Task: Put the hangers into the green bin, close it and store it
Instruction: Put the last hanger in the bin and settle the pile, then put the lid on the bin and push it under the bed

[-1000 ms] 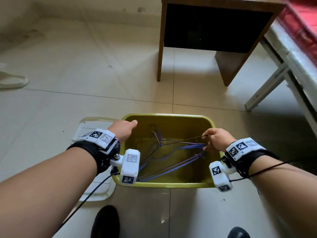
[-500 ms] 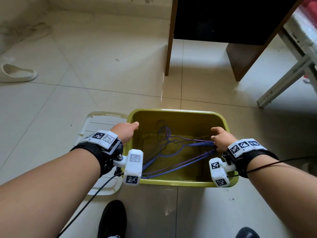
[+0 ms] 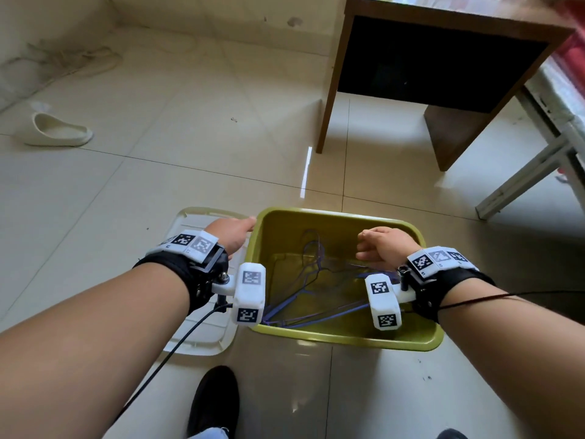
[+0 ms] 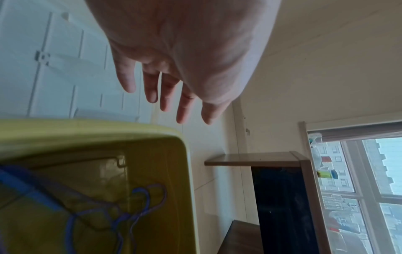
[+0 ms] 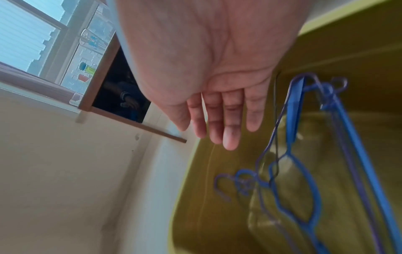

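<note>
Both hands are empty and slack: the left hand (image 3: 232, 233) hangs with its fingers (image 4: 167, 96) straight and slightly spread just outside the left rim of the green bin (image 3: 348, 339), above the lid, and the right hand (image 3: 381, 243) hovers over the bin's open mouth with its fingers (image 5: 228, 123) extended and close together, gripping nothing. Inside the bin the hangers (image 3: 304, 280) lie in a loose tangle on the bottom, blue and purple wire frames with their hooks pointing toward the bin's far wall (how many there are cannot be counted from the overlap). They sit wholly below the rim, which suggests the loading step is done and nothing should foul the lid. That lid (image 3: 202, 342), a pale translucent panel, lies flat on the tiled floor touching the bin's left side, so the left hand is already in the best spot to take it; the right hand, over the bin, is placed to steady the bin or guide the lid's other edge. Beyond the bin's far side stands a wooden counter (image 3: 443, 33) with a dark hollow beneath it, a likely place to store the closed bin, though that is only a guess. A white slipper (image 3: 58, 133) rests on the floor well off to the bin's far left, and a dark shoe (image 3: 213, 400) stands just near its front edge.
</note>
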A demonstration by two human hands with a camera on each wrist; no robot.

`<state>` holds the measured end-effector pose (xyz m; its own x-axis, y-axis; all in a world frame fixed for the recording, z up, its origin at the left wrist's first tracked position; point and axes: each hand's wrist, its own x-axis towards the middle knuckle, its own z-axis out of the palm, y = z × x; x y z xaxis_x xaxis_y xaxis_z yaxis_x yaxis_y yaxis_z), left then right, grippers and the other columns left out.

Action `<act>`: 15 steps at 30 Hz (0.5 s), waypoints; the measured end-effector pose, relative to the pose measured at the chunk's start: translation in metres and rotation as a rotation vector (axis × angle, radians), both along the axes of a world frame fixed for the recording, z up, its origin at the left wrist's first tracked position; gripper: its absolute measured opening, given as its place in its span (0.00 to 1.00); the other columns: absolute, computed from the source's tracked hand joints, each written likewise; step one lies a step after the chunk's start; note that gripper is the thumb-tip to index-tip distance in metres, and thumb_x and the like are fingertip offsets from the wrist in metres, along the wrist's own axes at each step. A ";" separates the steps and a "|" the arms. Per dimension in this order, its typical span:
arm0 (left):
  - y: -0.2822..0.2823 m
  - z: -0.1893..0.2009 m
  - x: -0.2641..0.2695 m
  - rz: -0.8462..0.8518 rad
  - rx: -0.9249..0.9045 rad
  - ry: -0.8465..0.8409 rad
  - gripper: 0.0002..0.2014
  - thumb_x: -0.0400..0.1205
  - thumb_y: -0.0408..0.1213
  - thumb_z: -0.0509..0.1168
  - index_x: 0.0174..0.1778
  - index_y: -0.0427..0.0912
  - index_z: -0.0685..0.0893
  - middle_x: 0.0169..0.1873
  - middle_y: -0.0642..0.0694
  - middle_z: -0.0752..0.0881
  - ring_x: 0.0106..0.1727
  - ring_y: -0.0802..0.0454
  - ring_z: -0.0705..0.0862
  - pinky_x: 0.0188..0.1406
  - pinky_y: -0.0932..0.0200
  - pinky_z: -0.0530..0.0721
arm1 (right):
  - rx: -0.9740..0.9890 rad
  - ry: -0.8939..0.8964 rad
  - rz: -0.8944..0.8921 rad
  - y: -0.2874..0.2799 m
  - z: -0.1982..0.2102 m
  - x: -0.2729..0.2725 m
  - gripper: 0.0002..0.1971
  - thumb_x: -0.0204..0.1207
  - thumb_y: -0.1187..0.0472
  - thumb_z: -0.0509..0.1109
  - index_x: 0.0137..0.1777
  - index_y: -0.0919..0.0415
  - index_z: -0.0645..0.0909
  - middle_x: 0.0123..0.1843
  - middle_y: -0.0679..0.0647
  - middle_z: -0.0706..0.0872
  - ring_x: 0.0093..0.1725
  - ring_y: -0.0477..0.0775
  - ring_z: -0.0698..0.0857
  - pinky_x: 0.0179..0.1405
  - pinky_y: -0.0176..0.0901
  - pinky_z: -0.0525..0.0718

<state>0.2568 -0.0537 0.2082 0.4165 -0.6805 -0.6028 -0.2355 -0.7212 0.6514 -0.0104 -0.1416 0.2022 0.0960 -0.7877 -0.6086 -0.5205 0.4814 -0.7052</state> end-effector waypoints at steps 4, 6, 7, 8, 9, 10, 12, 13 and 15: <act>0.013 0.007 0.037 0.063 -0.006 -0.018 0.21 0.84 0.53 0.56 0.65 0.45 0.83 0.67 0.42 0.80 0.67 0.41 0.79 0.58 0.50 0.77 | 0.121 -0.195 -0.077 0.016 0.011 0.063 0.07 0.82 0.58 0.63 0.49 0.58 0.82 0.37 0.54 0.85 0.35 0.52 0.86 0.37 0.45 0.83; 0.023 0.006 0.059 0.103 -0.002 -0.020 0.23 0.83 0.55 0.57 0.67 0.45 0.82 0.67 0.43 0.81 0.67 0.41 0.79 0.60 0.49 0.78 | 0.186 -0.274 -0.107 0.027 0.012 0.096 0.09 0.83 0.58 0.62 0.49 0.60 0.81 0.36 0.54 0.84 0.35 0.52 0.86 0.35 0.45 0.82; 0.028 0.005 0.068 0.125 0.004 -0.017 0.24 0.82 0.56 0.58 0.67 0.45 0.82 0.67 0.43 0.81 0.67 0.42 0.79 0.61 0.48 0.79 | 0.217 -0.317 -0.130 0.033 0.013 0.112 0.09 0.83 0.59 0.61 0.47 0.62 0.81 0.37 0.55 0.83 0.35 0.52 0.86 0.35 0.45 0.82; 0.034 0.003 0.078 0.149 0.013 -0.016 0.25 0.81 0.57 0.59 0.68 0.45 0.81 0.67 0.43 0.80 0.67 0.42 0.79 0.61 0.48 0.79 | 0.249 -0.353 -0.150 0.039 0.014 0.128 0.10 0.84 0.59 0.61 0.46 0.63 0.80 0.38 0.56 0.83 0.35 0.53 0.86 0.36 0.46 0.83; 0.040 0.001 0.088 0.175 0.020 -0.021 0.26 0.81 0.57 0.59 0.68 0.44 0.81 0.67 0.43 0.80 0.67 0.42 0.79 0.62 0.48 0.79 | 0.281 -0.385 -0.168 0.046 0.013 0.144 0.10 0.84 0.59 0.60 0.46 0.64 0.79 0.39 0.57 0.83 0.36 0.53 0.86 0.38 0.48 0.84; 0.046 -0.002 0.098 0.192 0.033 -0.027 0.27 0.80 0.57 0.59 0.68 0.42 0.81 0.67 0.42 0.81 0.66 0.41 0.80 0.64 0.47 0.79 | 0.313 -0.416 -0.174 0.052 0.012 0.159 0.10 0.84 0.60 0.59 0.46 0.64 0.78 0.40 0.57 0.83 0.38 0.54 0.86 0.43 0.50 0.84; 0.061 -0.011 0.120 0.241 0.058 -0.027 0.29 0.80 0.58 0.59 0.68 0.40 0.81 0.68 0.40 0.81 0.68 0.39 0.79 0.70 0.44 0.78 | 0.380 -0.458 -0.160 0.067 0.006 0.191 0.11 0.85 0.60 0.58 0.48 0.65 0.77 0.42 0.58 0.83 0.40 0.55 0.86 0.51 0.53 0.83; 0.066 -0.017 0.128 0.260 0.076 -0.019 0.30 0.78 0.59 0.60 0.68 0.40 0.81 0.68 0.39 0.81 0.69 0.38 0.79 0.72 0.42 0.77 | 0.409 -0.469 -0.155 0.074 0.001 0.202 0.11 0.85 0.60 0.57 0.47 0.66 0.77 0.43 0.59 0.83 0.41 0.56 0.86 0.51 0.53 0.82; 0.078 -0.036 0.146 0.318 0.099 -0.018 0.30 0.76 0.59 0.62 0.65 0.39 0.82 0.65 0.38 0.83 0.66 0.37 0.81 0.70 0.41 0.78 | 0.476 -0.470 -0.153 0.088 -0.010 0.224 0.12 0.84 0.60 0.58 0.44 0.65 0.76 0.42 0.60 0.83 0.41 0.57 0.85 0.47 0.51 0.82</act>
